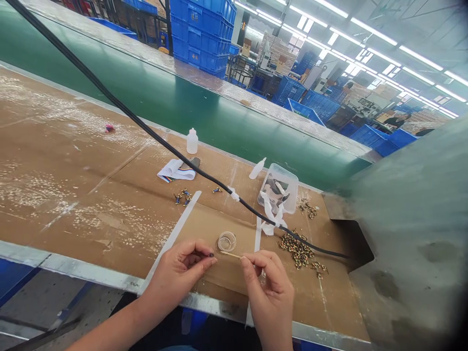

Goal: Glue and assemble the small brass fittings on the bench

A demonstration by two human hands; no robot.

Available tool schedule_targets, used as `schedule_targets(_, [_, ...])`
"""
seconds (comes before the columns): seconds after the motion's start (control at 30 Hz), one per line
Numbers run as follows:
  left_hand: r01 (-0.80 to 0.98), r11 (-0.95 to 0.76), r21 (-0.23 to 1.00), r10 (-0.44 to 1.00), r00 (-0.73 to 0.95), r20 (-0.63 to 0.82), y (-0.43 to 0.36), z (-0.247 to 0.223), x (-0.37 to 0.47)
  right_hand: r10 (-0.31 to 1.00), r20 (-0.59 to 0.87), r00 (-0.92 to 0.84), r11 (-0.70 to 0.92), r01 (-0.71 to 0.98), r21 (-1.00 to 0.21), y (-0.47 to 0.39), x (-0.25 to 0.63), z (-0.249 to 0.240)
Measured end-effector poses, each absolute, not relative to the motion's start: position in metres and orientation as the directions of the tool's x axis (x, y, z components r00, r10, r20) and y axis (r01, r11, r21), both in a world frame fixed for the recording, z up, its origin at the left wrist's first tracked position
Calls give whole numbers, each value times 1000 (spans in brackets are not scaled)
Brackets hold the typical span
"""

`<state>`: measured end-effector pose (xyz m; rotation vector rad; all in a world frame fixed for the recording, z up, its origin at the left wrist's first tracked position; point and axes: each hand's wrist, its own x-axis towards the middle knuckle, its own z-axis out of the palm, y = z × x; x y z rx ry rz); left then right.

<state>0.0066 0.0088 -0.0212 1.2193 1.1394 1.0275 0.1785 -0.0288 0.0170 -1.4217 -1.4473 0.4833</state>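
Note:
My left hand pinches a tiny dark part between thumb and forefinger, just above the near edge of the cardboard-covered bench. My right hand holds a thin wooden stick whose tip points left toward that part. A small clear round dish sits right behind the stick. To the right lies a pile of small dark and gold parts.
A black cable crosses the bench diagonally. Behind are a clear plastic box with white strips, two small white bottles, a rainbow ribbon cable, several loose parts, a green conveyor belt and stacked blue crates.

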Motion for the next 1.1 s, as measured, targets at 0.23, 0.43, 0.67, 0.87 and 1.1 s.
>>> schedule_targets(0.23, [12,93,996,983,157,-93,9,-18,6,923,331,195,213,459,-863,-32,168,13])
schedule_targets(0.43, [13,84,996,982,171,-85,8,-19,6,935,307,178,196,462,-865,-30,168,13])
schedule_targets(0.67, [34,61,998,982,175,-66,7,-25,5,929,308,204,192,446,-874,-25,176,17])
schedule_targets(0.87, [101,30,994,981,190,-49,7,-31,2,913,349,212,165,591,-790,-10,184,12])
schedule_targets(1.1, [206,-25,978,978,206,-18,11,-46,-3,958,237,159,96,603,-792,-14,193,2])
